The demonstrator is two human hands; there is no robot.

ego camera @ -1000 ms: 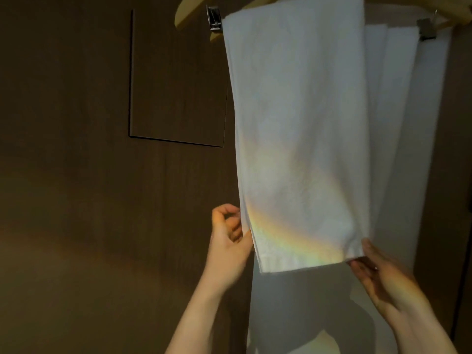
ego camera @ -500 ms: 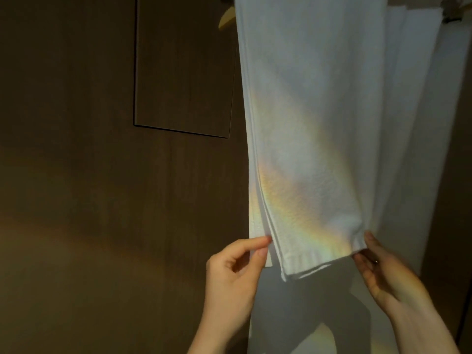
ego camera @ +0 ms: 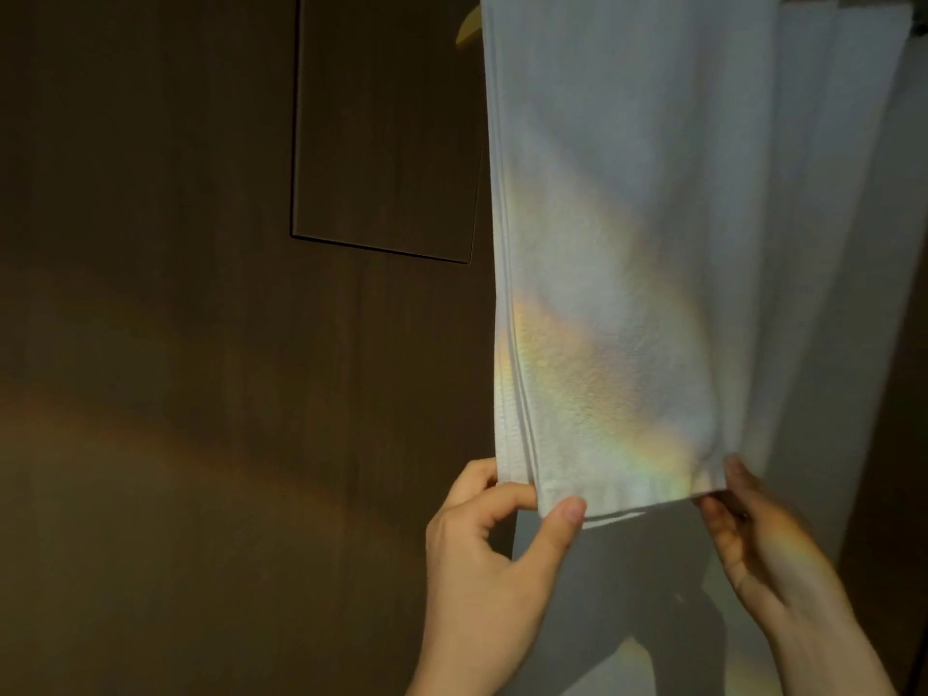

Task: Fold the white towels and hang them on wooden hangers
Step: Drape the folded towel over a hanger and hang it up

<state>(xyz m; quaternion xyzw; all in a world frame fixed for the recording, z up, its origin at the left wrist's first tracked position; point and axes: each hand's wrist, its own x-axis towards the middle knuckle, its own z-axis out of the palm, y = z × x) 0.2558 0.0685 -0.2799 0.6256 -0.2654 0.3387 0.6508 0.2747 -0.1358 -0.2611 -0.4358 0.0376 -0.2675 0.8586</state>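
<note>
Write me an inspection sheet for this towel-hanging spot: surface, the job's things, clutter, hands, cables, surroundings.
Surface: nothing seen; no table or worktop in view.
Job's things: front white towel hangs folded, with layers showing at its left edge; more white towels hang behind it to the right; the tip of a wooden hanger shows at the top.
Clutter: nothing seen.
Hands: left hand pinches the towel's lower left corner; right hand holds the lower right corner with its fingertips.
Cables: nothing seen.
Surroundings: dark wood wall with a rectangular panel; rainbow-tinted light falls across the towel.
</note>
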